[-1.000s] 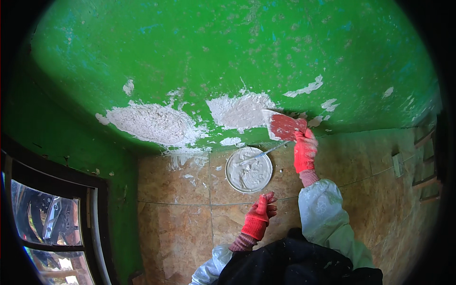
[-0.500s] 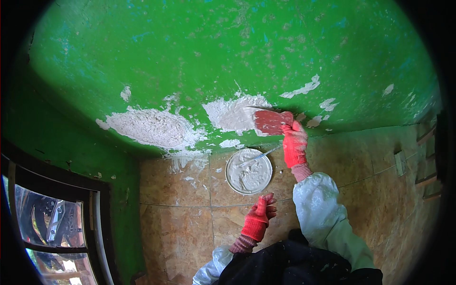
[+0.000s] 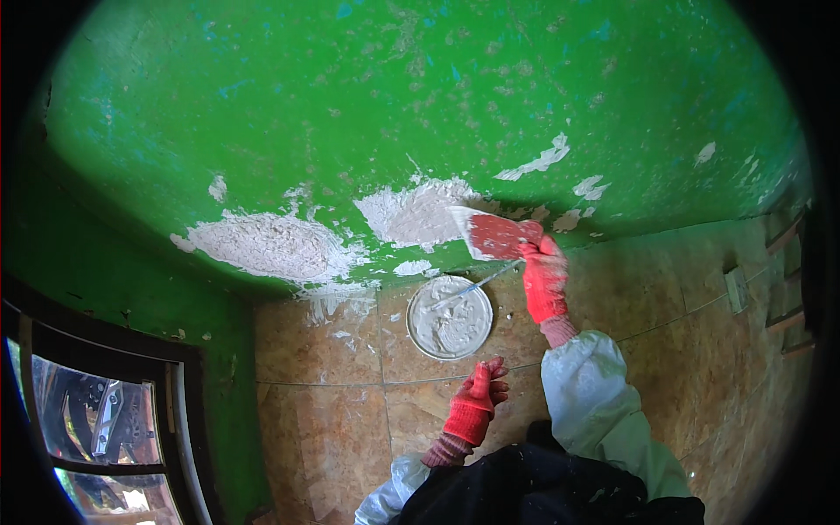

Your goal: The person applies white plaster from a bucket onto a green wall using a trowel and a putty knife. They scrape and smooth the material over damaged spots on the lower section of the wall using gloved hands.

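Observation:
My right hand (image 3: 546,284), in a red knit glove, grips a wide red putty knife (image 3: 495,236). White filler coats the blade's left edge. The blade is beside a smeared patch of filler (image 3: 418,214) low on the green wall; I cannot tell if it touches. Below it, a round tub of white filler (image 3: 429,340) sits on the floor, with a thin bluish stick (image 3: 477,285) leaning out toward my right hand. My left hand (image 3: 473,404), also red-gloved, hovers just below the tub with its fingers curled and nothing visible in them.
A larger rough filler patch (image 3: 258,248) is left on the green wall (image 3: 350,96). Filler drips mark the brown tiled floor (image 3: 324,429). A dark-framed window (image 3: 96,411) is at lower left. Dark wooden slats (image 3: 785,319) and a small block (image 3: 736,290) lie at the right.
The putty knife has tilted, its filler-coated edge drawing back from the smeared patch. My left hand stays nearly still. The whole view has shifted slightly.

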### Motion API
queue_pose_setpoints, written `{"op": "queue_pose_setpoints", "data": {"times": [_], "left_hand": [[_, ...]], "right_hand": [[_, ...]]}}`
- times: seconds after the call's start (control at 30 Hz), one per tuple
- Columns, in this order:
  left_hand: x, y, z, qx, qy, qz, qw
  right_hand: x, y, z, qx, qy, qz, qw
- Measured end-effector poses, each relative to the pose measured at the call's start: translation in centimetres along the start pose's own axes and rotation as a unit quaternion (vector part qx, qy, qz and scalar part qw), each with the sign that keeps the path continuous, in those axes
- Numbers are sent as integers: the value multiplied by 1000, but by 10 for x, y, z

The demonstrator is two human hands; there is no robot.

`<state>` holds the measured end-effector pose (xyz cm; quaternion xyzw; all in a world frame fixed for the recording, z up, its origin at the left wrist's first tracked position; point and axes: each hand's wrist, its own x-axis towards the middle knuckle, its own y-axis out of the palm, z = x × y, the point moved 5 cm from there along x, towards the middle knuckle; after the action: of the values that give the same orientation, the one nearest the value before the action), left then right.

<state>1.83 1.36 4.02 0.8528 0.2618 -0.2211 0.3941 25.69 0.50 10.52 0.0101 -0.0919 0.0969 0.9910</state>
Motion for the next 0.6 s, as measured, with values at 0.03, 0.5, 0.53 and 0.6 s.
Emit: {"op": "queue_pose_setpoints", "data": {"times": [0.03,0.5,0.53,0.6], "left_hand": [[-1,2,-1,3,3,2,1000],[8,-11,11,-35,-56,-71,995],[7,-12,11,-43,-60,-96,993],[7,-14,12,-50,-63,-121,989]], "right_hand": [[4,9,3,-15,-6,15,1000],[-5,-18,-1,60,13,-32,998],[-3,-10,-1,68,23,-9,997],[1,2,4,42,18,-4,999]]}}
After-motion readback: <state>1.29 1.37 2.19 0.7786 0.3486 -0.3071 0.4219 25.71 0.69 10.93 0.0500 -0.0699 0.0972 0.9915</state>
